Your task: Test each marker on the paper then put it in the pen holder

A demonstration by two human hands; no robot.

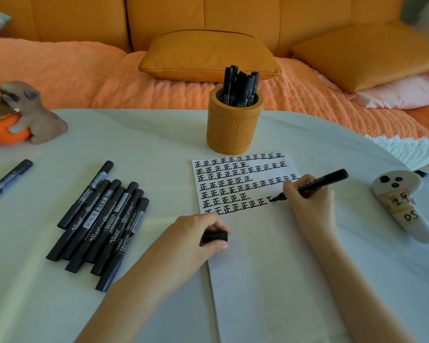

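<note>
My right hand [310, 204] grips an uncapped black marker [325, 181], its tip touching the white paper [270, 256] at the end of a row of black characters. My left hand [196, 237] pinches the marker's black cap [214, 236] and rests on the paper's left edge. An orange pen holder [233, 129] stands just beyond the paper with several black markers upright inside. A pile of several capped black markers [102, 226] lies on the table to the left of my left hand.
One more black marker [8, 180] lies at the far left table edge. A dog figurine [27, 112] sits at the back left. A white controller-like object [404, 206] with labels lies at the right. An orange sofa with cushions [208, 55] is behind the table.
</note>
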